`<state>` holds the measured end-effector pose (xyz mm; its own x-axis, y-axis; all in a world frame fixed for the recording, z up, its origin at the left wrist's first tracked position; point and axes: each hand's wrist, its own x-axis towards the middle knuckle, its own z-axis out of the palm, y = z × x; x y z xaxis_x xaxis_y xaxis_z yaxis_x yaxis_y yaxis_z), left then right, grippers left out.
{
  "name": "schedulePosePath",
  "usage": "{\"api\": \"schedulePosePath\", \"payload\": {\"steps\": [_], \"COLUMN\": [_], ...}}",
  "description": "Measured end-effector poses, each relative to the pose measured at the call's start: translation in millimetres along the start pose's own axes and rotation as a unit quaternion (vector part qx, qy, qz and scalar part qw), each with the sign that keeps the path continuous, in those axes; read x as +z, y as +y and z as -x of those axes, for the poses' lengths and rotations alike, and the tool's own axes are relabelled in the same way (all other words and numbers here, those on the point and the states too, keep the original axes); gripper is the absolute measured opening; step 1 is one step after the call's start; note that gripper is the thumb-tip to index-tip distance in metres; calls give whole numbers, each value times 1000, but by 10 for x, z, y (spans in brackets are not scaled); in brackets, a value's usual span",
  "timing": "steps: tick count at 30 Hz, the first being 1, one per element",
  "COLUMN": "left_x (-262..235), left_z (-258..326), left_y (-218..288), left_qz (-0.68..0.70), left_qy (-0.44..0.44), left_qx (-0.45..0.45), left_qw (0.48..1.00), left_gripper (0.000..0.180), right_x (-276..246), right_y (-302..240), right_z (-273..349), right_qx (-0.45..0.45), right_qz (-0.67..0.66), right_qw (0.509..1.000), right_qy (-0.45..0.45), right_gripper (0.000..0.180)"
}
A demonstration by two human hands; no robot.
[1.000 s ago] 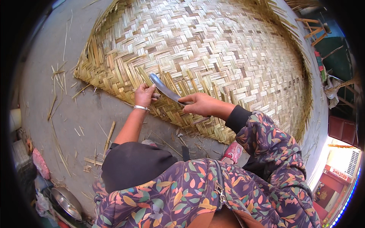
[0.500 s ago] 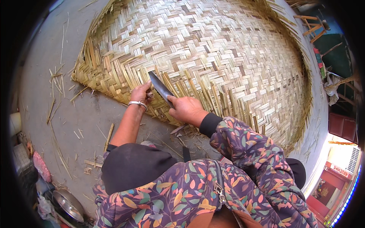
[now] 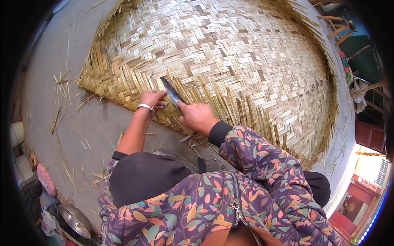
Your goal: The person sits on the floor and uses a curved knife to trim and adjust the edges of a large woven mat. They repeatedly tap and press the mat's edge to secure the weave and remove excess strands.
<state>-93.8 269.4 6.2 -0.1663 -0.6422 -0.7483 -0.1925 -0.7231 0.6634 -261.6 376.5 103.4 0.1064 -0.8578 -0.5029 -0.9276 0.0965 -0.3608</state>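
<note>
A large mat point(image 3: 230, 53) woven from flat, pale straw-coloured strips lies in front of me, its border turned up in places. My right hand point(image 3: 198, 117) is closed on a dark, slightly curved knife point(image 3: 172, 91). The blade points far and left, and its tip is among the weave near the mat's front edge. Just left of the blade, my left hand point(image 3: 153, 99) rests at that same edge with its fingers bent together. What those fingers pinch is hidden. Loose strip ends point(image 3: 242, 110) stick up to the right of the knife.
Cut strips and scraps point(image 3: 61, 88) litter the grey floor on the left. A metal basin point(image 3: 74, 220) and a pink bag point(image 3: 46, 179) are at the lower left. A wooden stool point(image 3: 336, 28) stands at the far right, above a dark red box point(image 3: 369, 137).
My right hand has shifted slightly left and away from me with the knife, and its sleeve has followed. My left hand has moved slightly closer to the blade.
</note>
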Motion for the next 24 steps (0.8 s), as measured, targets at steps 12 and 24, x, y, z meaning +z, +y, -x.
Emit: {"api": "schedulePosePath", "payload": {"steps": [12, 24], "left_x": [108, 186], "left_z": [89, 116], "left_y": [-80, -79], "left_qz": [-478, 69], "left_qy": [150, -153], "left_qx": [186, 17], "left_qw": [845, 986], "left_gripper": [35, 24], "right_x": [-854, -892], "right_y": [505, 420], "right_z": [1118, 1114], "right_qx": [5, -3], "right_qz": [-36, -580], "right_qw": [975, 743], "right_qy": [-221, -334], "right_gripper": [50, 57]}}
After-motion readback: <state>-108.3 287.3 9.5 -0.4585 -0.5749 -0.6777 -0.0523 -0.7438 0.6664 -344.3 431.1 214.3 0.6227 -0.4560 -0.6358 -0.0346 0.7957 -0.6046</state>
